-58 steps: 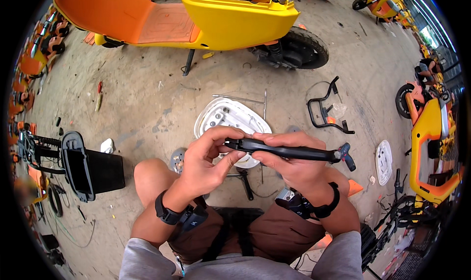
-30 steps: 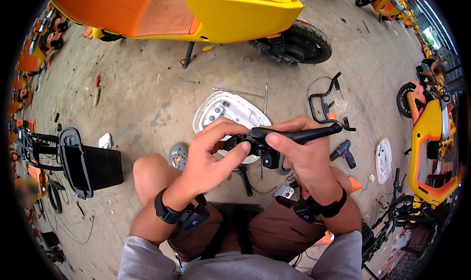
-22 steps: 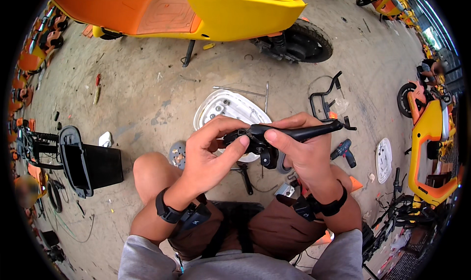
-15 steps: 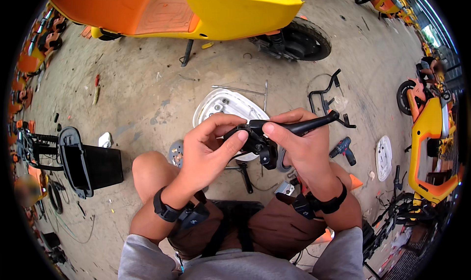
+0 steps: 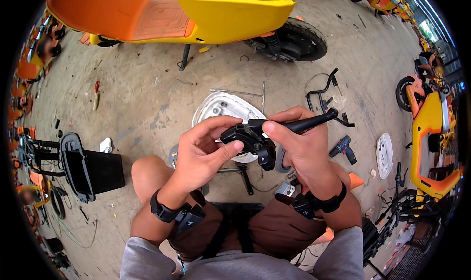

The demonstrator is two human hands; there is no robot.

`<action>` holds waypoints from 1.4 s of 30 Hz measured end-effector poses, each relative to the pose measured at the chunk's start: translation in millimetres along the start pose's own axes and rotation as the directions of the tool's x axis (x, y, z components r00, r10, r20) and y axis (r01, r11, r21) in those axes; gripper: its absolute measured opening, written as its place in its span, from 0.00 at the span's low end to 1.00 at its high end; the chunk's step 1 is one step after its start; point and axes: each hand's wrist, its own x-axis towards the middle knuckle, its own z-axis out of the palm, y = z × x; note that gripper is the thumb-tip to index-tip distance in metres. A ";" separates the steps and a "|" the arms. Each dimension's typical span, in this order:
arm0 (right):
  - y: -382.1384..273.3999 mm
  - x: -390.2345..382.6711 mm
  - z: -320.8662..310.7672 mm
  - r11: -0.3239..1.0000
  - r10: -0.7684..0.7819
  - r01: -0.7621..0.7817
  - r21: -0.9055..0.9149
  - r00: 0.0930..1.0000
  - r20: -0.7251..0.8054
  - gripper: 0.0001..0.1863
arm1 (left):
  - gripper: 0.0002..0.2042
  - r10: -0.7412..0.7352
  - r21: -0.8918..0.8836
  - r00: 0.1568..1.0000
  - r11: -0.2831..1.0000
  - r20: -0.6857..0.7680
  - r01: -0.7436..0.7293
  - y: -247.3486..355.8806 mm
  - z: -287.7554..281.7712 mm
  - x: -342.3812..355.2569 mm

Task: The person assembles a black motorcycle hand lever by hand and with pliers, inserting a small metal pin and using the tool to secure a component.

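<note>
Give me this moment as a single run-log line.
left hand: grips black lever, housing end | right hand: grips same lever, arm end | ahead: white panel | to the right: drill

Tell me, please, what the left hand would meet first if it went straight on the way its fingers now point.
First the black brake lever, which the left hand is touching; beyond it, probably the right hand, though depth is hard to judge.

Two hands (image 5: 198,155) (image 5: 306,145), one held lever (image 5: 310,124), one drill (image 5: 345,148)
</note>
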 end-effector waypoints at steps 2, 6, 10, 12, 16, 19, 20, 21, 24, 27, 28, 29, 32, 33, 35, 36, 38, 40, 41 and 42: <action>-0.6 0.1 -1.5 1.000 0.019 -0.019 0.025 1.000 0.008 0.09 | 0.20 0.006 -0.007 1.000 1.000 0.000 -0.006 1.3 1.9 0.0; -1.7 0.7 -2.9 1.000 0.003 -0.004 0.006 0.999 0.039 0.10 | 0.19 0.011 0.009 1.000 1.000 0.011 -0.011 0.1 0.4 -0.9; -2.4 0.5 -3.5 1.000 0.004 -0.005 0.024 0.999 0.041 0.10 | 0.19 0.065 0.002 0.998 0.998 -0.002 -0.065 -2.4 1.5 -1.4; -3.0 1.5 -2.3 1.000 0.003 -0.004 0.029 0.999 0.038 0.09 | 0.19 0.085 0.000 0.996 0.996 -0.002 -0.085 -3.2 1.7 -1.4; -3.0 0.6 -4.2 1.000 -0.004 0.003 0.015 0.999 0.033 0.09 | 0.19 0.094 0.002 0.996 0.996 0.007 -0.094 -2.7 2.5 -1.1; -1.5 0.5 -3.7 0.999 -0.007 0.006 0.044 0.999 0.031 0.09 | 0.18 0.104 0.012 0.995 0.994 -0.001 -0.104 -3.0 2.3 -1.1; -1.8 0.2 -3.0 0.999 -0.005 0.004 0.044 1.000 0.029 0.09 | 0.18 0.109 0.015 0.994 0.994 -0.007 -0.109 -3.3 2.2 -1.0; -2.2 0.0 -2.8 0.999 -0.003 0.002 0.044 1.000 0.026 0.09 | 0.18 0.110 0.018 0.994 0.994 -0.008 -0.110 -3.2 2.5 -0.6; 3.2 1.1 -5.1 0.998 -0.051 0.050 0.036 0.998 0.042 0.09 | 0.18 0.116 0.045 0.993 0.992 -0.012 -0.116 -3.4 2.2 -0.3; -2.5 -1.3 -2.6 1.000 -0.015 0.015 0.024 0.999 0.034 0.09 | 0.17 0.139 0.104 0.990 0.985 -0.005 -0.137 -4.0 -0.7 -0.8; -1.9 -1.1 -2.3 0.999 -0.026 0.025 0.030 0.999 0.037 0.09 | 0.17 0.155 0.124 0.988 0.980 0.005 -0.155 -3.2 -1.3 -0.8; -0.7 -0.5 -2.0 0.999 -0.036 0.035 0.035 0.999 0.039 0.09 | 0.17 0.172 0.142 0.985 0.975 0.015 -0.172 -3.1 -1.4 -0.6; 0.2 0.3 -1.8 0.998 -0.040 0.037 0.046 0.998 0.051 0.09 | 0.17 0.182 0.148 0.983 0.972 0.007 -0.181 -2.7 -1.1 -1.2; 0.3 0.6 -2.1 0.998 -0.036 0.034 0.046 0.998 0.052 0.09 | 0.17 0.164 0.139 0.986 0.977 0.000 -0.163 -2.6 -0.6 -1.0; 0.4 0.1 -2.0 0.998 -0.047 0.045 0.040 0.998 0.037 0.09 | 0.17 0.128 0.119 0.992 0.985 -0.014 -0.126 -1.8 1.1 -0.7; 0.6 -0.6 -1.2 0.998 -0.051 0.050 0.039 0.998 0.032 0.09 | 0.18 0.105 0.104 0.994 0.989 -0.022 -0.102 -1.1 1.5 -1.0; 0.8 -1.3 1.5 0.997 -0.048 0.048 0.057 0.999 0.002 0.09 | 0.18 0.058 0.073 0.998 0.996 -0.037 -0.055 0.4 2.2 -1.1; 3.9 -1.5 3.0 0.997 -0.062 0.062 0.041 0.998 -0.014 0.09 | 0.18 0.021 0.075 0.999 0.997 -0.039 -0.018 1.8 4.5 -0.9; 7.2 0.0 3.0 0.997 -0.081 0.081 0.015 0.997 -0.015 0.09 | 0.19 0.002 0.076 0.999 0.997 -0.039 0.001 3.0 4.8 0.1; 11.6 -1.0 3.0 0.996 -0.085 0.085 -0.011 0.996 -0.012 0.09 | 0.19 -0.035 0.087 0.999 0.996 -0.025 0.037 2.0 3.8 -0.3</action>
